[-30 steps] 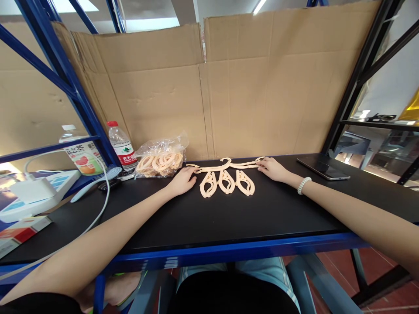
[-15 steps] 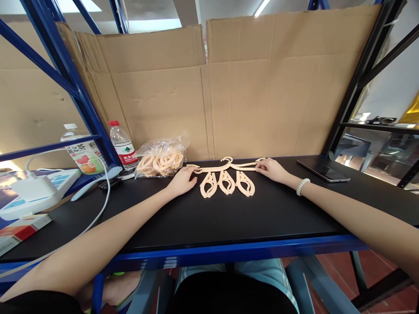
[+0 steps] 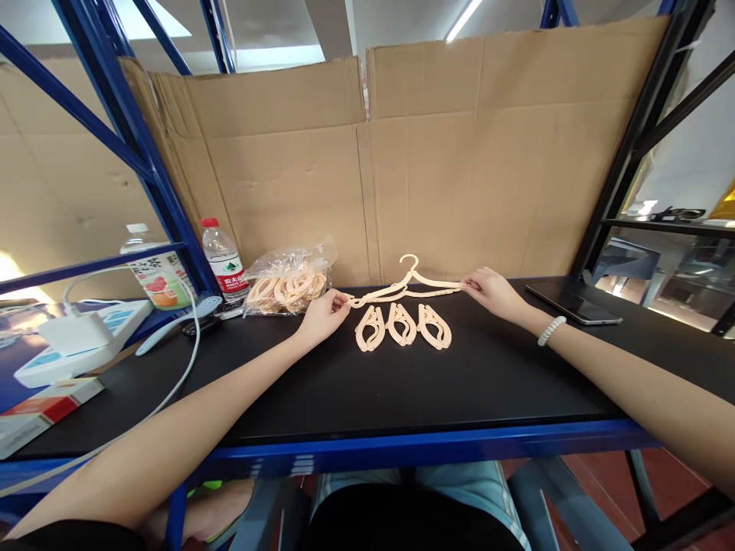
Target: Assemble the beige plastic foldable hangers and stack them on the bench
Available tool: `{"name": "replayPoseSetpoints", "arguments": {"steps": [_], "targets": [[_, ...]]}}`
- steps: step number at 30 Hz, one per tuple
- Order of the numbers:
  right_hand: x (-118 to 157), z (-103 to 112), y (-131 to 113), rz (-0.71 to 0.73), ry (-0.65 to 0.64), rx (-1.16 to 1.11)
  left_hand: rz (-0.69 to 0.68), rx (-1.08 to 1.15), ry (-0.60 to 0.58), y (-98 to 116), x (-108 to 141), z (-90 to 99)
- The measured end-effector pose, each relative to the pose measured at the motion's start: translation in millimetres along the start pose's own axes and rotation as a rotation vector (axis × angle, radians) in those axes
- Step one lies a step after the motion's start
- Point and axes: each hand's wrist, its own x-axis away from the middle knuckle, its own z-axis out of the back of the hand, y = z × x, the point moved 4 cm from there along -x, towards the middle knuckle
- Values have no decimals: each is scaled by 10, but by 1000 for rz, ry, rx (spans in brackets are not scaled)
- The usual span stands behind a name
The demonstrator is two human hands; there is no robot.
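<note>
Stretched between my two hands is an unfolded cream plastic clothes hanger (image 3: pixel 409 288), its hook pointing up and tilted toward the cardboard. The fingers of my left hand (image 3: pixel 325 315) pinch its left end. At the opposite end, my right hand (image 3: pixel 492 292) has thumb and fingers closed on the tip. Just in front of the hanger, three folded hangers of the same cream plastic lie in a row on the black tabletop: a left one (image 3: pixel 364 341), a middle one (image 3: pixel 396 337) and a right one (image 3: pixel 446 338).
A clear bag of folded hangers (image 3: pixel 290 287) stands left of my left hand, beside a red-capped water bottle (image 3: pixel 225 264). Farther left are a larger bottle (image 3: pixel 164 279) and a power strip (image 3: pixel 129 325) with a white cable. A phone (image 3: pixel 574 304) lies right. Cardboard (image 3: pixel 425 184) walls the back.
The hanger's hook and middle have risen off the tabletop, tipping up. Both hands still hold its ends. The camera view has shifted slightly.
</note>
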Motion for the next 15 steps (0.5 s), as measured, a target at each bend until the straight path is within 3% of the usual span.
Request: {"name": "replayPoseSetpoints", "arguments": {"steps": [9, 15], "targets": [[-39, 290, 4, -12, 154, 59, 75, 246, -14, 188, 66, 28], [-37, 369, 4, 69, 95, 51, 120, 447, -44, 176, 102, -103]]}}
